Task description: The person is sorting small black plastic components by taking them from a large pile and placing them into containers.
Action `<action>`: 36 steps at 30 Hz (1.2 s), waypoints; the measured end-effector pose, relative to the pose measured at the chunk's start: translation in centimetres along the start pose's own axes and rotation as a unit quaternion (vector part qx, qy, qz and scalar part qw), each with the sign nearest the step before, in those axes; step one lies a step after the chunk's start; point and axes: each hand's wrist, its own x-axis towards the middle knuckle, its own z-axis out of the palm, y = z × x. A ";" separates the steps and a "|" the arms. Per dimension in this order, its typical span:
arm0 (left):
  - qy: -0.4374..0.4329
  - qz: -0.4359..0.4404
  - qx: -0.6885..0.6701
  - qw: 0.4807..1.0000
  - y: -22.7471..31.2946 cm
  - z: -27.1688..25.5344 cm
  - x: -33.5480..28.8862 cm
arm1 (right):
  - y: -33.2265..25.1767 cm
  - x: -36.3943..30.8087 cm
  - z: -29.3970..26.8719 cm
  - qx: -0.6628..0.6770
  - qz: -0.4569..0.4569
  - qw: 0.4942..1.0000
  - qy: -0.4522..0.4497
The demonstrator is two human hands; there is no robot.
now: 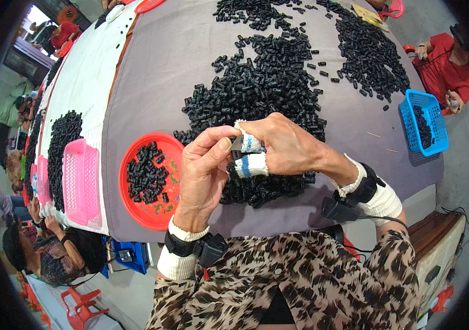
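Left hand [204, 170] and right hand [284, 146] pinch small black part [236, 144] between fingertips; black parts heap [267, 82] at 12 o'clock; red plate [160, 214] at 9.

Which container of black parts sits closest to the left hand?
The round red tray, just left of the left hand. The blue basket sits far right; the pink basket sits farther left.

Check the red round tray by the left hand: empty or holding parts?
Holding parts. The red round tray carries a loose heap of small black parts on its upper half; the red base shows bare on the lower half, so it is partly filled.
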 end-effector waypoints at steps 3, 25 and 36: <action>-0.011 0.004 -0.049 0.999 -0.1 0.3 0.3 | -0.4 -0.4 0.1 0.041 -0.006 0.998 0.056; 0.051 0.004 0.006 0.999 -0.2 0.7 0.1 | -0.3 -0.2 0.4 0.052 0.046 0.993 0.100; 0.005 0.023 -0.120 0.992 -0.5 -1.6 -0.3 | -0.5 0.8 1.2 0.063 0.049 0.991 0.107</action>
